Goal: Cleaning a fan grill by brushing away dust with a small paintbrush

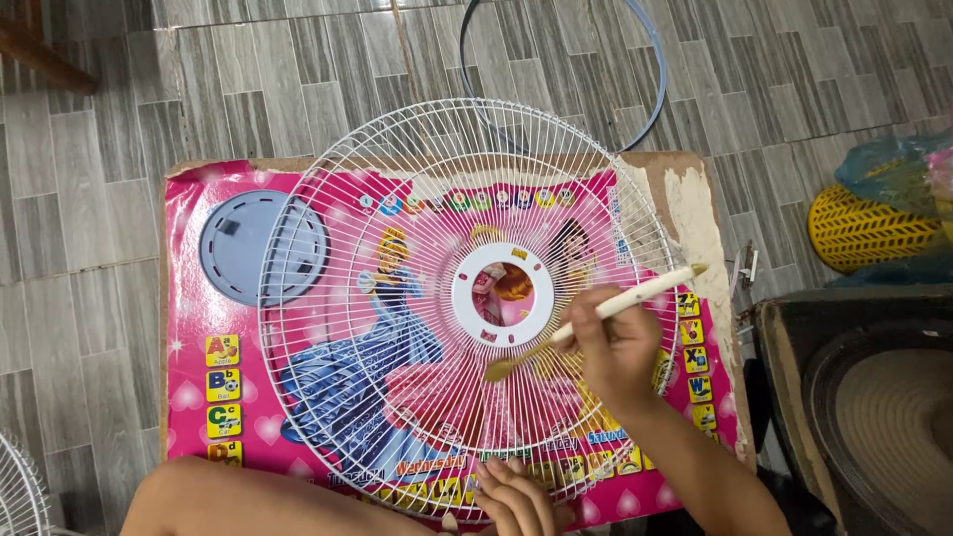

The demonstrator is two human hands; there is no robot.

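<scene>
A white wire fan guard (397, 199) lies flat on a pink picture board (199, 437), with a white plastic ring (463, 298) at its centre. My right hand (617, 349) holds a pale-handled paintbrush (635, 295); its bristle tip rests on the wires just below and right of the ring. My left hand (514, 496) presses on the guard's near rim, fingers spread over the wires.
A grey round cap (238, 246) lies on the board under the guard's left edge. A blue-grey hoop (650, 99) rests on the tiled floor behind. A yellow basket (864, 230) and dark speaker (884, 417) stand right. Another wire guard (18, 491) shows bottom left.
</scene>
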